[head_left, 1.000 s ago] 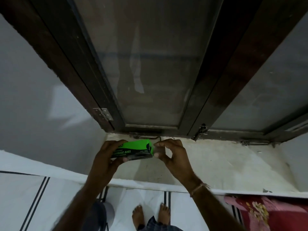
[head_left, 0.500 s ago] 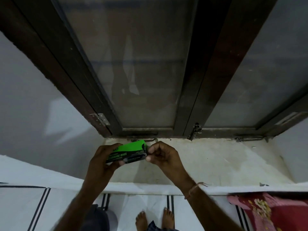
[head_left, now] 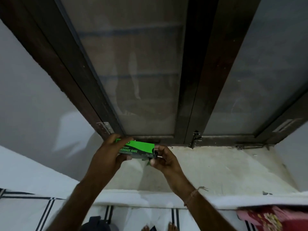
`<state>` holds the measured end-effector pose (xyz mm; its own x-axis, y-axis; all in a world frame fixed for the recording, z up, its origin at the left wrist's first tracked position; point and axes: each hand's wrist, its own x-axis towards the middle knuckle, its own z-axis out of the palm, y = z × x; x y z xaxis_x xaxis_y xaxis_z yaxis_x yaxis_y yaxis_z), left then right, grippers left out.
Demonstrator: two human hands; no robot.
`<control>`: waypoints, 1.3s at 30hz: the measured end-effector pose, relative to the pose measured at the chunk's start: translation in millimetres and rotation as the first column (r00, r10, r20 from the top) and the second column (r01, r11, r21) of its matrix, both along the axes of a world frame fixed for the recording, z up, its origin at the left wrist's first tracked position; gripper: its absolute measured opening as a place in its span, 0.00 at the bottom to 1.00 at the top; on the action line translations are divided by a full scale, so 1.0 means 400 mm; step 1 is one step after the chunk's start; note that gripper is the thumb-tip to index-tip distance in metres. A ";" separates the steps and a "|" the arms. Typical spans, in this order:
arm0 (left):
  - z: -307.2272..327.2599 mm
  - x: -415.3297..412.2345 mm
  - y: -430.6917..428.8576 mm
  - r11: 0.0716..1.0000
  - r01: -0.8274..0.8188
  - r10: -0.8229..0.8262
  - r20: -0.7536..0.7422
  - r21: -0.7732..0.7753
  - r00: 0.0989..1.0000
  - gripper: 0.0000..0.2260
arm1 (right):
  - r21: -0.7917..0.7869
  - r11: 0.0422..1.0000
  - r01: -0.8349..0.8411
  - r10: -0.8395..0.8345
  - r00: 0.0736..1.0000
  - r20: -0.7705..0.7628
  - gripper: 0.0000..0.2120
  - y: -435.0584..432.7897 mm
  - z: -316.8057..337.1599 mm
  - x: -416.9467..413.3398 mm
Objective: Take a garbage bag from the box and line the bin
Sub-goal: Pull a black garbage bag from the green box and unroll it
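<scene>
A small green and black garbage bag box (head_left: 138, 149) is held lengthwise above the window sill. My left hand (head_left: 108, 157) grips its left end, fingers over the top and thumb underneath. My right hand (head_left: 162, 160) pinches the box's right end, where the end flap looks pulled open and a dark bit shows between my fingertips. What lies inside the box is hidden. A dark rounded object (head_left: 98, 224) at the bottom edge by my feet may be the bin; I cannot tell.
A pale stained window sill (head_left: 216, 170) runs below dark wooden window frames (head_left: 188, 97) with frosted panes. White walls flank the recess. Striped white floor tiles (head_left: 33, 209) lie below, and a red floral cloth (head_left: 266, 217) sits at the bottom right.
The view tilted slightly upward. The box stays in both hands; my right fingers have worked at its right end, and the flap there now looks open.
</scene>
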<state>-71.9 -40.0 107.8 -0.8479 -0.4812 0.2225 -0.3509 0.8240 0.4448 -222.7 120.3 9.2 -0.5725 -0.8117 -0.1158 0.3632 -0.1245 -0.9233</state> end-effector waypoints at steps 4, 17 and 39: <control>0.009 0.013 -0.002 0.999 0.023 -0.023 -0.008 0.039 1.000 0.25 | -0.060 0.998 -0.006 0.010 0.998 0.059 0.22 0.002 0.003 0.003; -0.192 0.091 -0.027 0.952 -0.172 0.183 -0.022 0.255 0.983 0.22 | 0.121 0.927 0.355 -0.366 0.926 0.089 0.05 0.071 -0.046 -0.033; -0.137 -0.067 0.207 0.136 0.107 0.552 -0.165 0.985 0.817 0.13 | 0.158 0.984 0.085 -0.065 0.989 -0.131 0.08 0.071 0.106 0.062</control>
